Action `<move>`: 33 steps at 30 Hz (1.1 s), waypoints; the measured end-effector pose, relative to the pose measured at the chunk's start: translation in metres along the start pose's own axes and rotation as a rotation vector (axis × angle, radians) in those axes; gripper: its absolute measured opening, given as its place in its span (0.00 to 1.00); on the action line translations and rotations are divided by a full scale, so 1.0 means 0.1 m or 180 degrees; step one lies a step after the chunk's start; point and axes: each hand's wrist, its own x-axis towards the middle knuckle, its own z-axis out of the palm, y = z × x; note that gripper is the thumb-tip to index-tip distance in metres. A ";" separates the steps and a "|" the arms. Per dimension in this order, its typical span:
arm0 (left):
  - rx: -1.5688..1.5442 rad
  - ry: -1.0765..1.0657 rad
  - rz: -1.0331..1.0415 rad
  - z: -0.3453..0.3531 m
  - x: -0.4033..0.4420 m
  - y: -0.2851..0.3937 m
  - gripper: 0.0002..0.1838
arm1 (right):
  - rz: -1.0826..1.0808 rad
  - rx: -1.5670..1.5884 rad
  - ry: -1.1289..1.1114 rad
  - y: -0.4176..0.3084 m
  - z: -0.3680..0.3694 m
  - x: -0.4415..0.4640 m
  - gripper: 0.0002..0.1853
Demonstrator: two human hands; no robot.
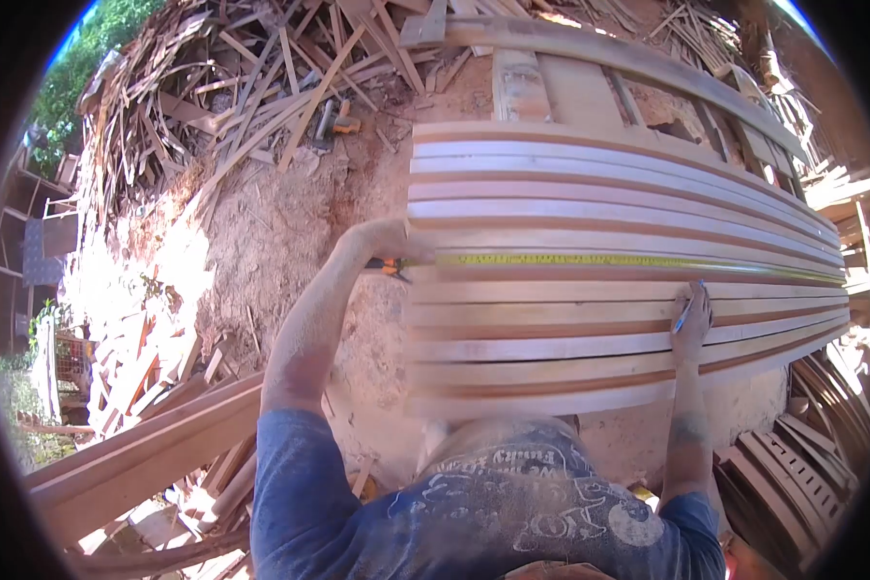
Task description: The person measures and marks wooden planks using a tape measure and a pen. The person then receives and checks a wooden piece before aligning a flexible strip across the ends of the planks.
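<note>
Scrap wood (232,58) lies at ten o'clock from the planks (551,314). A tape (570,259) runs along them toward three. My left hand (394,237) is at nine, grip I cannot tell; my right hand (692,314), at four, clasps a pen (681,321). A loose hold could shift the tape

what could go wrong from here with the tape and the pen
The tape could slide if the left hand at its end shifts, spoiling a reading. The right hand holds a pen a little off the tape, so a mark might miss the measured spot. The boards lie side by side with dark gaps, so one could move if leaned on.
</note>
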 end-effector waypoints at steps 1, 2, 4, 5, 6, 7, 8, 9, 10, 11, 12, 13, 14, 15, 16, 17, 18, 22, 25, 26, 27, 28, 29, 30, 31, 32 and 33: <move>-0.0223 0.0056 0.0564 0.22 0.39 -0.40 0.42 | 0.0086 -0.0011 0.0025 0.05 0.06 0.00 0.19; -0.0052 0.0160 0.0338 -0.07 -0.08 0.07 0.42 | 0.0076 0.0028 0.0147 0.05 0.07 0.00 0.19; -0.0282 -0.0148 0.0194 -0.23 -0.30 0.34 0.46 | 0.0112 0.0086 0.0210 0.03 0.01 -0.02 0.20; -0.0333 -0.0171 0.0278 -0.24 -0.33 0.37 0.48 | 0.0131 0.0128 0.0207 0.01 -0.02 -0.03 0.20; -0.0384 -0.0196 0.0361 -0.26 -0.36 0.41 0.49 | 0.0134 0.0173 0.0186 -0.02 -0.04 -0.04 0.20; -0.0426 -0.0159 0.0493 -0.27 -0.38 0.43 0.49 | 0.0144 0.0162 0.0216 -0.04 -0.05 -0.05 0.20; -0.0441 -0.0150 0.0530 -0.26 -0.39 0.44 0.49 | 0.0145 0.0151 0.0217 -0.05 -0.07 -0.05 0.20; -0.0457 -0.0141 0.0567 -0.25 -0.41 0.45 0.49 | 0.0136 0.0142 0.0215 -0.06 -0.09 -0.05 0.20; -0.0429 -0.0133 0.0516 -0.25 -0.41 0.46 0.49 | 0.0134 0.0129 0.0249 -0.07 -0.11 -0.03 0.20; -0.0399 -0.0129 0.0460 -0.26 -0.41 0.46 0.49 | 0.0137 0.0120 0.0276 -0.09 -0.11 -0.02 0.20; -0.0397 -0.0158 0.0390 -0.27 -0.42 0.48 0.49 | 0.0142 0.0110 0.0284 -0.10 -0.12 -0.04 0.20; -0.0394 -0.0187 0.0320 -0.29 -0.43 0.49 0.48 | 0.0119 0.0117 0.0302 -0.10 -0.12 -0.03 0.20; -0.0420 -0.0239 0.0240 -0.30 -0.45 0.53 0.47 | 0.0091 0.0121 0.0311 -0.10 -0.14 -0.02 0.19; -0.0458 -0.0288 0.0162 -0.29 -0.46 0.55 0.46 | 0.0054 0.0119 0.0319 -0.09 -0.15 -0.03 0.19; -0.0540 -0.0304 0.0198 -0.25 -0.43 0.50 0.44 | 0.0061 0.0124 0.0329 -0.09 -0.16 -0.04 0.19; -0.0632 -0.0309 0.0232 -0.18 -0.32 0.38 0.42 | 0.0055 0.0131 0.0345 -0.10 -0.16 -0.04 0.18; -0.0734 -0.0302 0.0267 -0.11 -0.19 0.25 0.41 | 0.0033 0.0137 0.0367 -0.11 -0.17 -0.03 0.18; -0.0301 -0.0363 -0.0020 0.03 0.15 -0.10 0.36 | 0.0057 0.0158 0.0372 -0.10 -0.15 -0.03 0.17; -0.0419 -0.0310 0.0113 -0.15 -0.20 0.31 0.37 | 0.0097 0.0199 0.0333 -0.05 -0.13 -0.04 0.16; -0.0532 -0.0341 0.0146 -0.13 -0.19 0.30 0.38 | 0.0135 0.0224 0.0303 -0.05 -0.13 -0.04 0.16; -0.0640 -0.0363 0.0176 -0.15 -0.22 0.32 0.40 | 0.0174 0.0257 0.0281 -0.07 -0.14 -0.03 0.16; -0.0388 -0.0362 0.0070 -0.16 -0.26 0.35 0.41 | 0.0212 0.0209 0.0243 -0.07 -0.12 -0.04 0.16; -0.0128 -0.0334 -0.0008 -0.21 -0.31 0.41 0.42 | 0.0252 0.0148 0.0242 -0.06 -0.10 -0.04 0.16; 0.0135 -0.0303 -0.0082 -0.26 -0.33 0.48 0.44 | 0.0299 0.0083 0.0245 -0.05 -0.10 -0.02 0.16; 0.0117 -0.0282 -0.0110 -0.25 -0.32 0.47 0.44 | 0.0320 0.0100 0.0230 -0.04 -0.10 -0.03 0.16; 0.0089 -0.0261 -0.0146 -0.21 -0.29 0.42 0.45 | 0.0331 0.0120 0.0209 -0.04 -0.10 -0.03 0.17; 0.0053 -0.0247 -0.0190 -0.21 -0.30 0.41 0.45 | 0.0335 0.0142 0.0176 -0.06 -0.12 -0.02 0.17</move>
